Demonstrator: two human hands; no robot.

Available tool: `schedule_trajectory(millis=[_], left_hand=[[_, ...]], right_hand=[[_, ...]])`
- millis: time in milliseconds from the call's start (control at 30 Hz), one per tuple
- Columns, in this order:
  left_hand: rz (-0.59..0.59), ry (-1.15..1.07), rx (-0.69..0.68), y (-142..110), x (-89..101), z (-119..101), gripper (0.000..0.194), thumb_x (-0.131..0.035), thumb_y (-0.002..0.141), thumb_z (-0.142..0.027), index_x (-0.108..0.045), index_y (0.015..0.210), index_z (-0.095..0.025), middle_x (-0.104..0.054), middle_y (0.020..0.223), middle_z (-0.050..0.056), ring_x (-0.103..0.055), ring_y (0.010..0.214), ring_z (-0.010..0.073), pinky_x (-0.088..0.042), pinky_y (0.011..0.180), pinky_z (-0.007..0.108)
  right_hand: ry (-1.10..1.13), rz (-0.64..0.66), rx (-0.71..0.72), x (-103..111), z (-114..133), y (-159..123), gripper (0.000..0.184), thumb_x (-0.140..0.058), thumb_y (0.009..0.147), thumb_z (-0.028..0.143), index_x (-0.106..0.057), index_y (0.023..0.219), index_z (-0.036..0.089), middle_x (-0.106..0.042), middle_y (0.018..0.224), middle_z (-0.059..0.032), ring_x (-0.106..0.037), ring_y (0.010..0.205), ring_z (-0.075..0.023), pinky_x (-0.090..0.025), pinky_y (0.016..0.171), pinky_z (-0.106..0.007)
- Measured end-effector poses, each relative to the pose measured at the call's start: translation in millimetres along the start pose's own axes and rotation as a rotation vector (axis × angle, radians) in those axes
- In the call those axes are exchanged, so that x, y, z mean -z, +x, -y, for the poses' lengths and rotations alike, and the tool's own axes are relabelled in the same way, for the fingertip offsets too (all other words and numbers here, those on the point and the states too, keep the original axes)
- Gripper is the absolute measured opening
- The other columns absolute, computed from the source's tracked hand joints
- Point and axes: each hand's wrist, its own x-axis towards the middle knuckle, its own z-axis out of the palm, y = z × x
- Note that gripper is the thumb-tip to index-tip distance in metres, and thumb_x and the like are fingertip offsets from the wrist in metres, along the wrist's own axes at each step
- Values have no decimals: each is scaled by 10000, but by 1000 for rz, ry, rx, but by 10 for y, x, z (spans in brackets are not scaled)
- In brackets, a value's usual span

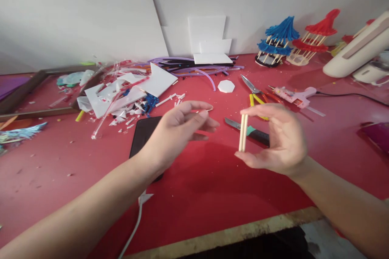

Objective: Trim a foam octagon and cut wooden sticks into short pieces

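Note:
My right hand [276, 139] pinches two short wooden sticks [242, 132] upright between thumb and fingertips, above the red table [212, 186]. My left hand [182, 123] hovers just left of them, fingers stretched toward the sticks, with a small pale stick piece [204, 110] at its fingertips. A utility knife [249, 130] lies on the table behind the sticks. A black phone [144, 133] lies under my left wrist.
Scissors [253, 91] and a pink glue gun [293, 96] lie behind my right hand. A white foam octagon [226, 86], foam sheets [209, 40], tubing and plastic scraps [121, 97] clutter the back left. Blue [278, 40] and red [314, 36] pagoda models stand at the back right.

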Motion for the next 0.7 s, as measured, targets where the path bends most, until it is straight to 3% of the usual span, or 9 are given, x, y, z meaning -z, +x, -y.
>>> schedule_trajectory(millis=[167, 367, 500, 700], left_hand=[[199, 26, 60, -117, -135, 63, 384, -761, 765, -243, -578, 1099, -197, -695, 800, -4, -667, 706, 123, -543, 687, 249], [199, 40, 68, -146, -149, 29, 400, -734, 792, -239, -540, 1142, -210, -677, 796, -11, -658, 686, 116, -564, 666, 246], [189, 13, 54, -141, -150, 32, 430, -765, 755, -247, -547, 1121, -189, -664, 907, 27, -660, 734, 136, -590, 659, 272], [184, 12, 56, -143, -147, 43, 454, -792, 723, -220, -558, 1111, -200, -638, 841, -8, -648, 683, 116, -595, 634, 252]], right_hand=[[-41, 119, 48, -89, 113, -9, 741, -853, 618, 372, -511, 1268, 278, -647, 1100, -80, -613, 1021, -290, -541, 883, -488], [-37, 123, 77, -84, 153, 30, 731, -847, 629, 397, -515, 1265, 254, -655, 1084, -88, -624, 1022, -274, -548, 875, -445], [-40, 132, 83, -79, 153, 39, 731, -846, 633, 415, -511, 1267, 266, -661, 1071, -81, -633, 1009, -273, -550, 870, -446], [7, 193, 122, -76, 94, -12, 959, -862, 620, 416, -360, 1426, 278, -633, 1213, -92, -592, 1130, -282, -495, 987, -476]])
